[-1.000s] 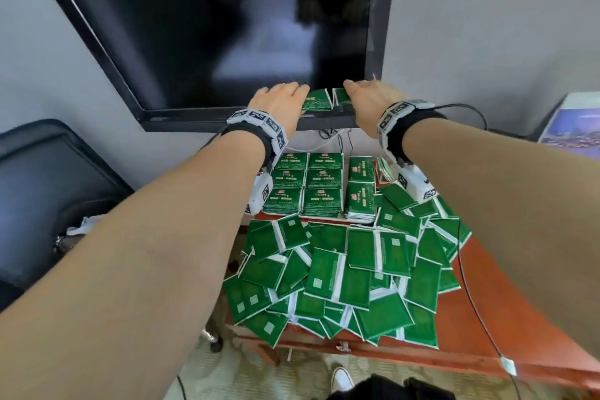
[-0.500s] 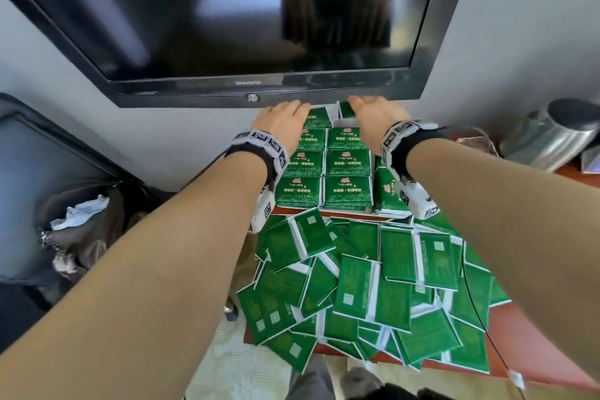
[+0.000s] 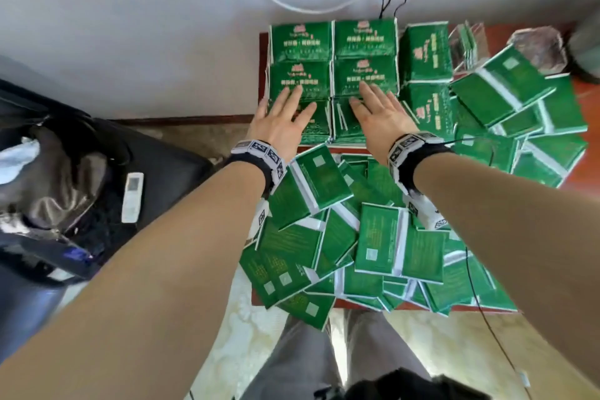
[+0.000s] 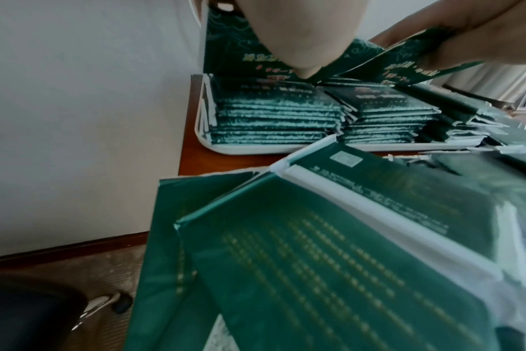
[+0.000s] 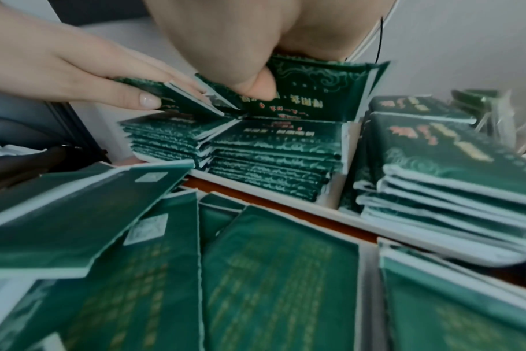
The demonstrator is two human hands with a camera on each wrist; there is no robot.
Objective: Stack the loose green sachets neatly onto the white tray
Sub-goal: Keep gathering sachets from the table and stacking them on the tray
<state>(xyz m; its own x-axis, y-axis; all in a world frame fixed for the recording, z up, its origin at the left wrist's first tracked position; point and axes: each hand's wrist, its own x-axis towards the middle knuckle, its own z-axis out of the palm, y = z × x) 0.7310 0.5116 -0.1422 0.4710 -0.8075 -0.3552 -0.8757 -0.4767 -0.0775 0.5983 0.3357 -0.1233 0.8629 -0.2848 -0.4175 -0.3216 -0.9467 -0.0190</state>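
White tray (image 4: 249,149): at the far left corner of the table (image 3: 581,172), against the wall, so stacks can be squared up out of the way. Stacked sachets (image 3: 302,42): printed face up in tidy piles filling the tray, with more piles (image 3: 428,52) just to its right. Loose sachets (image 3: 383,237): heaped at all angles on the near table, mostly back side up, some overhanging the front edge, within easy reach. Left hand (image 3: 279,123): above the nearest left pile, its fingers (image 5: 141,99) pinching a few sachets together. Right hand (image 3: 380,114): above the neighbouring pile, thumb and fingers gripping a small bundle (image 5: 316,90). Both bundles held flat and face up, probably to land aligned on the piles below. Much of the heap remains unsorted.
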